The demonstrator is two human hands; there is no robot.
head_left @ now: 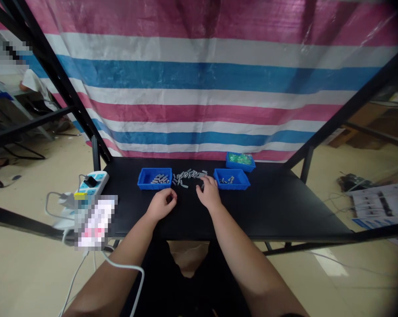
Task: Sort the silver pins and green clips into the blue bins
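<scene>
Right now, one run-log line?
left hand: curled near left blue bin; right hand: beside loose gray cylinders, grip unclear; left blue bin: similar cylinders; right blue bin: few small pieces

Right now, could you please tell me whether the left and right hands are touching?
Apart: the head view shows black tabletop between the left hand and the right hand.

On the black table, grey pieces lie scattered between two blue bins, the left bin and the right bin, each with more inside. A third bin, behind the right one, holds green stuff. The left hand curls near the left bin (its contents, if any, are hidden); the right hand reaches beside the right bin, a piece showing by its thumb. A striped sheet hangs behind.
</scene>
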